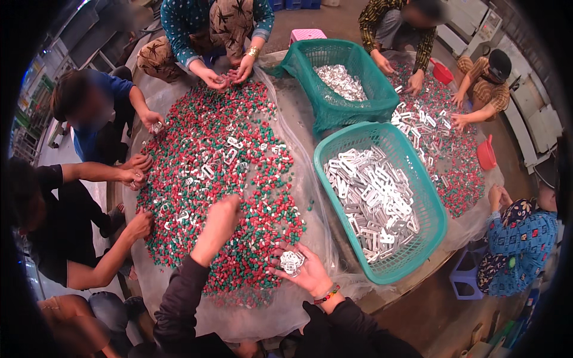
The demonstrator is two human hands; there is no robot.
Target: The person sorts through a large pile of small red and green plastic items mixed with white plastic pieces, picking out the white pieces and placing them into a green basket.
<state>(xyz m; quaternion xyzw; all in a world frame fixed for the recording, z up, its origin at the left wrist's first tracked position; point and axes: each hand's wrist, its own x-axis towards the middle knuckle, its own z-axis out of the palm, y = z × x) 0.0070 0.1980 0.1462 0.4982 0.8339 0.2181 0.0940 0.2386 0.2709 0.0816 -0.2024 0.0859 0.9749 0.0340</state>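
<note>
My left hand [222, 225] is over the middle of a wide spread of small red, green and white pebble-like pieces [197, 128]. Its fingers are curled in, and what they hold, if anything, is hidden. Nearer the front edge of the spread, my right hand [309, 273] is turned palm up. A small heap of silver metal pieces [292, 262] rests in it, the fingers cupped around them. More silver slotted metal pieces [207, 172] lie scattered among the pebbles.
Right of the spread stands a green plastic basket [382, 279] of flat slotted metal pieces. Behind it, a net-lined green basket [373, 110] holds smaller shiny parts. Several people sit around. A second pebble spread [459, 191] and red scoops [486, 154] are at right.
</note>
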